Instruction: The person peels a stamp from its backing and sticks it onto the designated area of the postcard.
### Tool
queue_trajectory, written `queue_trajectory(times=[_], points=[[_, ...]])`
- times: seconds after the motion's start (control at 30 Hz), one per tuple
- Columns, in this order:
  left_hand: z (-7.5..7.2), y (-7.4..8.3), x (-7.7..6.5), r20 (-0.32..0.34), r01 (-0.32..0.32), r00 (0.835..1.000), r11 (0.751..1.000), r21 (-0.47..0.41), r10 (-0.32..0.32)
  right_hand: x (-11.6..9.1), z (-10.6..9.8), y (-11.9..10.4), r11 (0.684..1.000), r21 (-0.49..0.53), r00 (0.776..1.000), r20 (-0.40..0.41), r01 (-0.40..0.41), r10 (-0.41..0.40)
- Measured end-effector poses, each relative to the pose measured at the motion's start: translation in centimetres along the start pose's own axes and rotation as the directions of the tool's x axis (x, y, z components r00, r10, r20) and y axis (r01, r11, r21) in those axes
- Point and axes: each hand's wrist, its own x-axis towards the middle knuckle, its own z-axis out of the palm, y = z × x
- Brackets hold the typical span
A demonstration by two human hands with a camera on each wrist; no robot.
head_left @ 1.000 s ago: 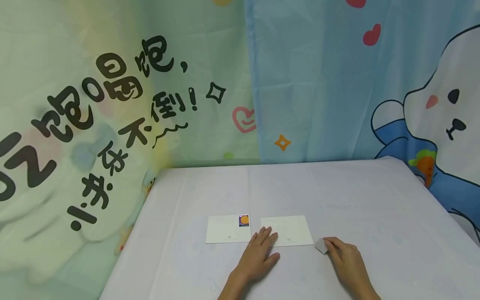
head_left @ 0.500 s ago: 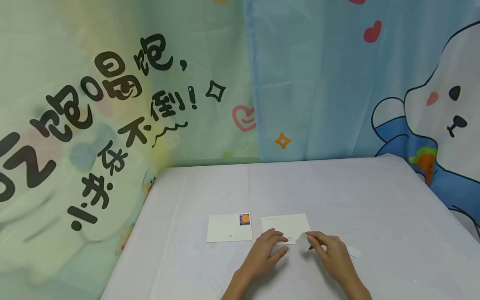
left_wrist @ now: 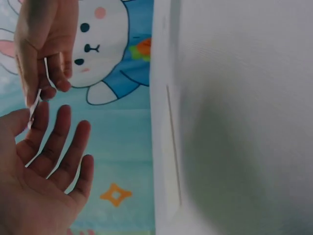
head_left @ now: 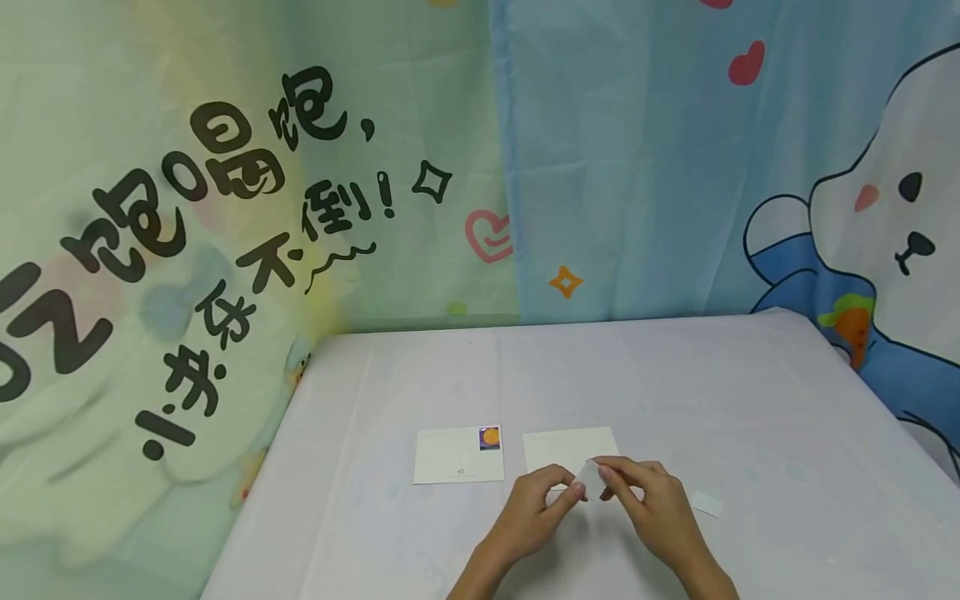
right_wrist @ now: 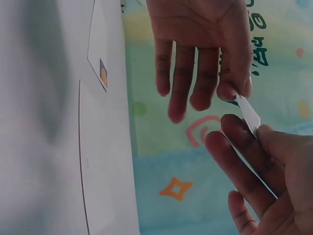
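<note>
Both hands meet over the front of the right white card, pinching a small stamp-sized piece of white paper between them. My left hand holds its left edge with thumb and index finger; in the left wrist view the other fingers of that left hand are spread. My right hand pinches the opposite edge. Seen nearly edge-on in the right wrist view, the paper piece is above the table. Its far face is hidden. The left white card bears a purple-and-orange stamp at its upper right corner.
A small white paper strip lies on the table right of my right hand. The table has a white cloth. A printed curtain hangs behind its far edge.
The right hand has lifted the small paper piece and brought it left over the right card. The left hand has left the card and now pinches the piece too. The strip has come into view.
</note>
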Motion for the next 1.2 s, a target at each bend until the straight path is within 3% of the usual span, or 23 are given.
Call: queue_trajectory(times=[0.1, 0.37, 0.53, 0.9, 1.2], points=[[-0.3, 0.8, 0.2, -0.020, -0.011, 1.000, 0.999, -0.046, 0.010, 0.1, -0.2, -0.2, 1.000, -0.001, 1.000, -0.013, 0.013, -0.013], [-2.2, 4.7, 0.4, -0.011, 0.044, 0.999, 0.991, -0.126, -0.046, 0.1, -0.4, -0.4, 1.000, 0.001, 0.999, -0.031, 0.026, -0.026], [-2.5, 5.1, 0.4, 0.006, 0.076, 0.997, 0.987, -0.145, -0.076, 0.2, -0.4, -0.4, 1.000, -0.003, 0.999, -0.030, 0.025, -0.025], [-2.3, 4.8, 0.4, 0.010, 0.078, 0.997, 0.984, -0.161, -0.077, 0.1, -0.5, -0.5, 0.999, -0.001, 0.998, -0.047, 0.050, -0.050], [-2.3, 4.9, 0.4, -0.017, 0.063, 0.998, 0.983, -0.173, -0.067, 0.1, -0.5, -0.6, 1.000, 0.016, 0.999, -0.036, -0.010, 0.010]])
